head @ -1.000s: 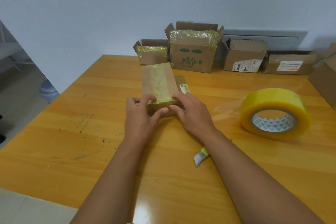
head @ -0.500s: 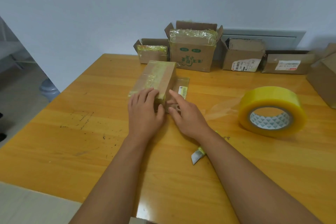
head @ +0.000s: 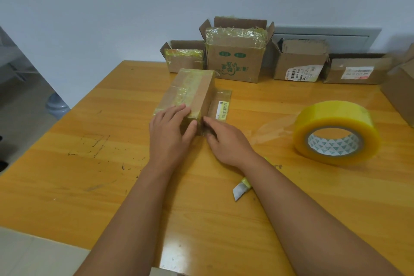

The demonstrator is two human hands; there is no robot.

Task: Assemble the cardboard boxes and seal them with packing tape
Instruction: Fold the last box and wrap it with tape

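Head view looks down on an orange-yellow wooden surface (head: 89, 186) with pen-like scribbles and dark scuff marks on its left part, glossy varnish, pushed against a plain pale blue-grey wall (head: 112, 6). Small cardboard box (head: 190, 92), wrapped in yellowish tape, lies near the middle of surface, long axis running away from the camera. Left hand (head: 170, 132) rests on its near end, fingers lying fairly straight over the top, thumb against the near face, pressing rather than curling round it. Right hand (head: 226, 139) is just right of the box's near corner, fingers extended flat, tips touching the box's lower edge and clear tape there. Flat clear packet with barcode label (head: 221, 105) lies touching the box's right side. Big roll of yellow packing tape (head: 336, 132) lies flat at right, well apart from the box, loose clear strip trailing toward the hands. Small white and yellow cutter-like item (head: 242, 186) lies partly under the right forearm. Along the far edge stand a row of open boxes: small box (head: 183, 58), taller box with green print (head: 235, 58), labelled box (head: 300, 63), low labelled box (head: 356, 69); another box (head: 401, 89) cut off at right edge. Grey wall panel (head: 324, 36) sits behind the row. Left of surface, grey floor and a bluish water jug (head: 57, 105) below.
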